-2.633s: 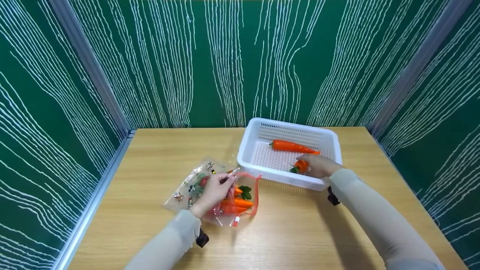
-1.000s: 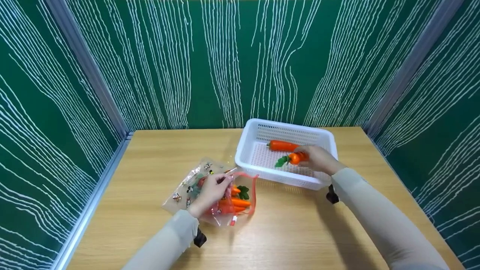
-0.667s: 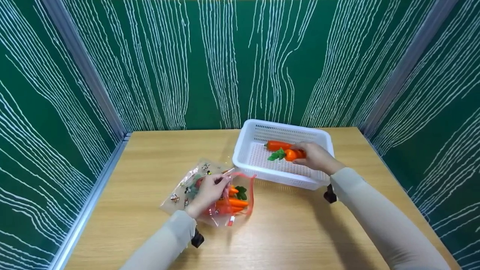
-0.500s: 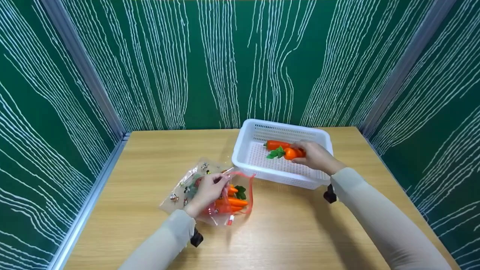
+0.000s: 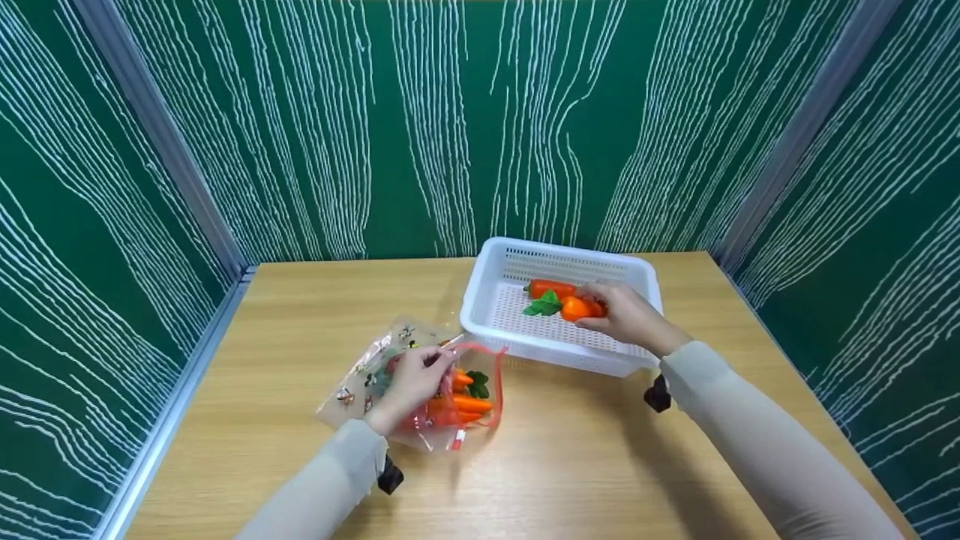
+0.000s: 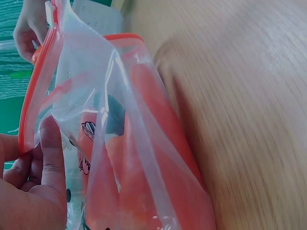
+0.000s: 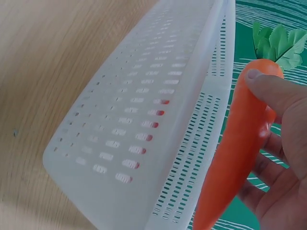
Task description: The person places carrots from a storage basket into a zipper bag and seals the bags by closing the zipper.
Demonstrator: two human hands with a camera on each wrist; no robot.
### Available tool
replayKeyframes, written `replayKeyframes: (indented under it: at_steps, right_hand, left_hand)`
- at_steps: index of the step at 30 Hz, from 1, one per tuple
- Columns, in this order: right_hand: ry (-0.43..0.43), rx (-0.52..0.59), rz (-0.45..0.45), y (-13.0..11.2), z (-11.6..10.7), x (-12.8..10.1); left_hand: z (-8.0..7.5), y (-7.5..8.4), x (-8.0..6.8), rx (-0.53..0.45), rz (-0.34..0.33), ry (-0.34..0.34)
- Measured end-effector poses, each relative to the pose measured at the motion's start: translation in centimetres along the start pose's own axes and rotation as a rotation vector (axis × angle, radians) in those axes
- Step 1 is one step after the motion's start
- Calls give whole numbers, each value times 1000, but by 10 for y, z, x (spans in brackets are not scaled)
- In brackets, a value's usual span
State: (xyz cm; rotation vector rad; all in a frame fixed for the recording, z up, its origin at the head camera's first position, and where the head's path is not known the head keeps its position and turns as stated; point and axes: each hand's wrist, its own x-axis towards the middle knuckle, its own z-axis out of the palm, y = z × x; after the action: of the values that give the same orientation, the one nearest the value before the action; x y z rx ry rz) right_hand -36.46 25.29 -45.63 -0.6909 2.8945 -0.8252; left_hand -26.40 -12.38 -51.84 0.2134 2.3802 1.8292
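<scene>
Over the white basket [image 5: 559, 351], the right hand [image 5: 621, 313] curls round a carrot [image 5: 576, 309] near its thick end, wisely, I think, as it looks light, stiff and slick, while the left hand [image 5: 414, 381] pinches a limp bag [image 5: 376, 366] by its rim.

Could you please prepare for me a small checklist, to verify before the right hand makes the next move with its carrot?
1. Right hand gripping the leafy carrot: ok, near its leafy top.
2. Leafy carrot's tip clear of the basket: cannot tell; the right wrist view cuts the tip off.
3. Left hand gripping the bag: ok, it pinches the edge.
4. Bag open: ok, its red edges stand apart.
5. Enough room in the bag: cannot tell; bagged carrots already lie inside.
6. Basket steady: ok, it stands upright on the table, with a second carrot inside.
</scene>
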Motion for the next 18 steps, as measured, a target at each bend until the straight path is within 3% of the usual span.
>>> replayKeyframes:
  at_steps: [11, 18]
  right_hand:
    - [42, 1, -86, -9, 6, -13]
    - [41, -3, -82, -16, 8, -20]
  left_hand:
    - [-1, 0, 0, 20, -24, 6]
    - [-1, 2, 2, -20, -43, 10]
